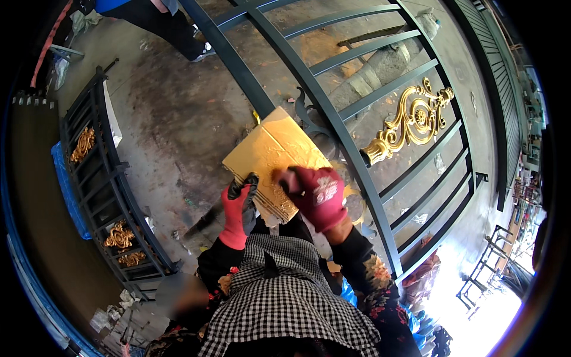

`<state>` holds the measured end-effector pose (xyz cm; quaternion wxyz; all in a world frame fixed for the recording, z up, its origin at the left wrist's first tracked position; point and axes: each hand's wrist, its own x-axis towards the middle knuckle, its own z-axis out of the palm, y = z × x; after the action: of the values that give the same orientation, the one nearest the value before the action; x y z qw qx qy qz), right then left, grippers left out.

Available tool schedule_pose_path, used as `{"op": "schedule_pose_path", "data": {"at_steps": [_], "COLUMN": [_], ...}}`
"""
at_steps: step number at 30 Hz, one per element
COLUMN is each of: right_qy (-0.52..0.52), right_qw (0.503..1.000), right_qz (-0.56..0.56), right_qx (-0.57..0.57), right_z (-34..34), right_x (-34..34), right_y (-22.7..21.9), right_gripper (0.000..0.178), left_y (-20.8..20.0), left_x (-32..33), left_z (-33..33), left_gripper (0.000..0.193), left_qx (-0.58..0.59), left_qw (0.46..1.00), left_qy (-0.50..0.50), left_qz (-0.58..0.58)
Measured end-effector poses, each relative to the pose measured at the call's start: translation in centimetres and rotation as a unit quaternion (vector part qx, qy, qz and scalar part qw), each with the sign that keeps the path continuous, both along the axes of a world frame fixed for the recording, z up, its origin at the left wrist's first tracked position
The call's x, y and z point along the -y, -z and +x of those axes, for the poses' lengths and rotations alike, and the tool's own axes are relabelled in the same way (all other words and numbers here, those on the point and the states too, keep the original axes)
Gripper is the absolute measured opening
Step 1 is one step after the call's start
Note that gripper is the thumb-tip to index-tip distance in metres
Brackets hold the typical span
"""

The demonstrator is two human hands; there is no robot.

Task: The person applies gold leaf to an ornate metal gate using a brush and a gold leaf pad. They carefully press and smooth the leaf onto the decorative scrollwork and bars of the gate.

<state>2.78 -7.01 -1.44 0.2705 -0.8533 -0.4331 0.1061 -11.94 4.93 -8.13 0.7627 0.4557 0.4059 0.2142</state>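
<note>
A stack of tan cardboard sheets (273, 140) lies tilted in front of my lap, its top sheet creased. At its lower left edge is my left hand (238, 205) in a red glove with black fingertips, the fingers pinched together. My right hand (316, 195), in a maroon glove with white print, is closed over the lower right part of the cardboard. Its fingertips are blurred, and I cannot make out what either hand pinches. Beside the cardboard on the right stands a dark metal railing (351, 149) with a gold scroll ornament (416, 119).
Another dark railing panel (98, 196) with gold ornaments stands at left. At the top left, a person's dark-trousered legs (163, 27) are on the stained concrete floor (172, 128). A grey wrapped bundle (380, 68) lies beyond the railing. Blue plastic (419, 327) is at lower right.
</note>
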Motion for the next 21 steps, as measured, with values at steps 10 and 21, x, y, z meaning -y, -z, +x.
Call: {"op": "schedule_pose_path", "data": {"at_steps": [10, 21], "right_qy": [0.043, 0.179], "right_qw": [0.982, 0.975], "right_qz": [0.073, 0.011], "right_qx": [-0.168, -0.134], "right_z": [0.5, 9.1], "right_x": [3.2, 1.4], "right_y": [0.0, 2.4], "right_gripper": [0.023, 0.030], "left_y": [0.7, -1.0], "left_x": [1.7, -2.8], "left_z": [-0.1, -2.0], "left_gripper": [0.020, 0.024], "left_qx": [0.000, -0.019], "left_qw": [0.998, 0.983], "left_qy": [-0.045, -0.149], "left_qz": [0.040, 0.110]}}
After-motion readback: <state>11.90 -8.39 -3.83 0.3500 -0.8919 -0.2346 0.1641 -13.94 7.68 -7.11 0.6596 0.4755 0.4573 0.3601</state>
